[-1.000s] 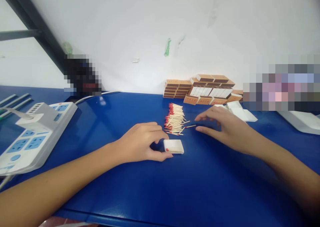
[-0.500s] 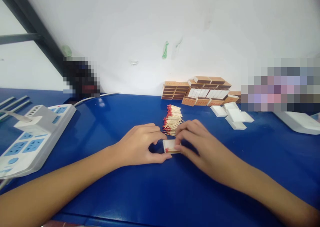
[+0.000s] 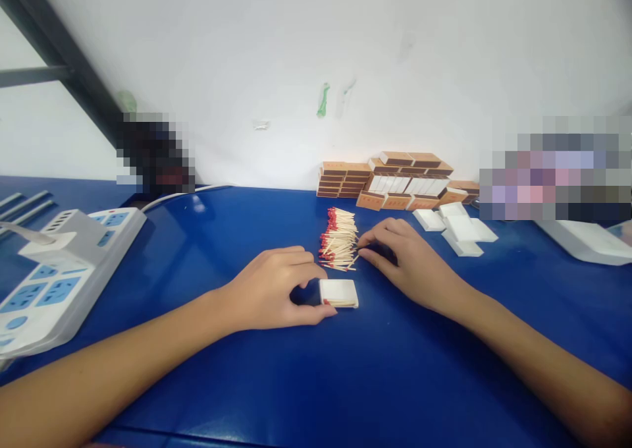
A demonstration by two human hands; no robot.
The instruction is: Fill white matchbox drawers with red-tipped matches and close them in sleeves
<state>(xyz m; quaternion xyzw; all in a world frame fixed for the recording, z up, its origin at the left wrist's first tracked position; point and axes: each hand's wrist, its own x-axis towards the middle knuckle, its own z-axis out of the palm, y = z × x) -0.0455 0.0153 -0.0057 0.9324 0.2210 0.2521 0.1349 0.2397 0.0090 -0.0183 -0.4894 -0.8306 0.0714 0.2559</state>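
A small white matchbox tray (image 3: 339, 293) lies on the blue table (image 3: 306, 382) with a few red-tipped matches in it. My left hand (image 3: 274, 290) is closed on the tray's left end, thumb in front and fingers behind. Just beyond it is a pile of red-tipped matchsticks (image 3: 337, 237). My right hand (image 3: 409, 263) rests at the pile's right edge, thumb and fingertips pinched together on the ends of some matchsticks.
Brown matchboxes (image 3: 390, 178) are stacked against the white wall. Several empty white trays (image 3: 461, 227) lie to their right, and a white flat object (image 3: 587, 240) further right. A white and blue power strip (image 3: 64, 263) and its cable (image 3: 182, 194) occupy the left.
My right hand went from the pile to the tray, laid matches in it, and has moved back to the pile's right edge. My left hand stayed on the tray.
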